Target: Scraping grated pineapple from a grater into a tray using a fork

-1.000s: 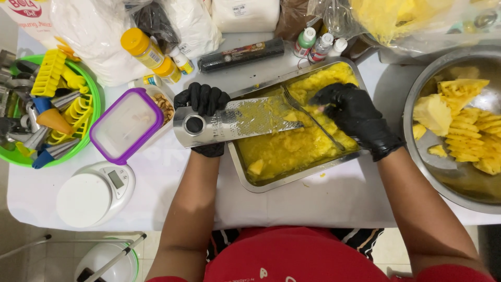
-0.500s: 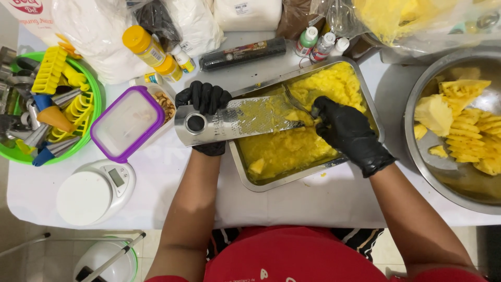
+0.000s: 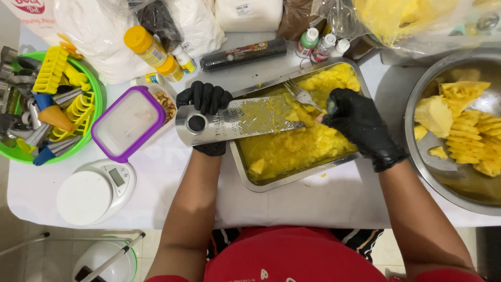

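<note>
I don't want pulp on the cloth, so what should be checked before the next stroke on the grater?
1. Grater held firm: ok, the left hand grips its handle end.
2. Grater over the tray: ok, its far end reaches over the yellow pulp.
3. Right hand over the tray: ok, it is at the grater's far end, beside a fork.
4. Fruit piece in the right hand: cannot tell, the glove hides it.
5. Tray fully on the table: ok, though a small yellow scrap lies just outside its near rim.
6. More fruit to hand: ok, pineapple chunks sit in the steel bowl on the right.
</note>
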